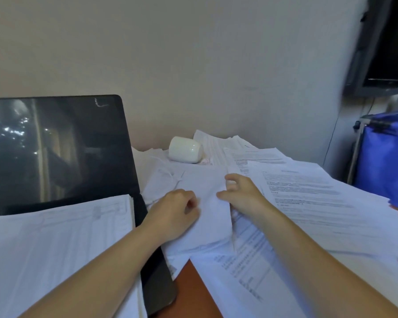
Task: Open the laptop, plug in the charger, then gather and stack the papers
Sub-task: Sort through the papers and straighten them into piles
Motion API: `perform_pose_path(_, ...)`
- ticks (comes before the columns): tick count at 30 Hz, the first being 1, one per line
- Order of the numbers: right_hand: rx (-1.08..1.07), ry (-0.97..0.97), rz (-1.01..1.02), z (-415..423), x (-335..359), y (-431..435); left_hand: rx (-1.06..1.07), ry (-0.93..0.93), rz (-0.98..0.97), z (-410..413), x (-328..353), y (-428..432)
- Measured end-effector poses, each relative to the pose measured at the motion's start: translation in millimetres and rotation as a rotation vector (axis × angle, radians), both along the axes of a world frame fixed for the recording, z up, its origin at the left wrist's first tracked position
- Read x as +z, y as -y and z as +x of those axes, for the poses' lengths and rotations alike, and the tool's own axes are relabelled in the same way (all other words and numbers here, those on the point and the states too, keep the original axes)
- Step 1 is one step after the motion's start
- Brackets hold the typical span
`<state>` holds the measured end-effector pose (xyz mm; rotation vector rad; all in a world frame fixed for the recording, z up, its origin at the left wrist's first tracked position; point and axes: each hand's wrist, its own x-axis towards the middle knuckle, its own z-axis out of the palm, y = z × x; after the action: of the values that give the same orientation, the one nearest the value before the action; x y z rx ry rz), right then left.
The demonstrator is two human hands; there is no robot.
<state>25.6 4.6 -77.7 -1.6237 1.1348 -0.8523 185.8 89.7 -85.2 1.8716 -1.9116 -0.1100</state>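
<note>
The red-brown wooden surface (193,290) is bare only in a wedge at its near edge; paper covers the rest. An open black laptop (55,145) sits at the left edge, lid up, screen dark with reflections. A thick stack of white printed papers (55,244) lies on the laptop's keyboard deck and hides most of it; only the deck's right strip shows. The loose white printed sheets (308,198) overlap across the right half, out to the right edge and back to the wall.

A blank white sheet of paper (207,216) lies mid-surface on top of that spread, just right of the laptop. The left hand (177,212) rests knuckles-up on its left part with fingers curled in. Cannot tell whether it is pinching the paper or only pressing on it. The right hand (241,193) is at the sheet's right edge, thumb on top and fingers curled over the edge, grasping it. That edge is lifted off the printed sheets underneath.

A white ceramic cup (185,149) lies on its side on papers at the far edge by the wall, well behind both hands. A thin white cord (171,176) runs over the papers between the cup and the left hand; its ends can't be traced. Off the right edge is a blue fabric bin (386,157). A dark monitor (386,47) sits high in the corner, blurred.
</note>
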Motion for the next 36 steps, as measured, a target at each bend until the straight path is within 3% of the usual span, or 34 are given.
perform_pose_path(5,0.059,-0.145,-0.083,3.0,-4.3,-2.0,-0.006,-0.036,-0.041,-0.9,0.6,2.9)
perform_pose_path(8,-0.043,-0.074,-0.109,-4.2,2.1,3.6,0.018,-0.083,-0.124,-0.8,1.4,4.3)
perform_pose_path(11,-0.269,-0.125,-0.242,-21.2,9.5,12.9,0.092,-0.104,-0.181,1.4,2.6,5.0)
perform_pose_path(16,-0.433,0.236,-0.254,-51.1,15.8,22.9,0.199,-0.365,-0.22,1.5,3.8,4.6)
perform_pose_path(19,-0.403,0.347,-0.192,-57.4,22.9,18.9,0.202,-0.702,-0.223,-1.7,13.3,2.2)
perform_pose_path(23,-0.207,0.304,-0.209,-52.3,23.2,15.0,0.143,-1.015,-0.128,1.7,25.8,-2.9)
perform_pose_path(25,-0.115,0.32,-0.18,-43.2,18.2,12.2,0.172,-0.999,-0.157,5.2,26.3,-3.0)
perform_pose_path(29,-0.024,0.492,-0.021,-30.8,22.8,6.6,0.302,-0.889,-0.457,13.2,31.6,0.3)
perform_pose_path(31,-0.064,0.356,-0.013,-30.9,22.5,7.3,0.346,-0.871,-0.582,14.8,35.9,-0.9)
perform_pose_path(34,0.019,-0.034,-0.018,-30.6,13.5,2.9,0.406,-0.835,-0.67,15.8,35.4,-3.0)
perform_pose_path(36,0.086,-0.133,0.029,-27.3,7.0,0.7,0.415,-0.827,-0.693,14.3,33.5,-4.2)
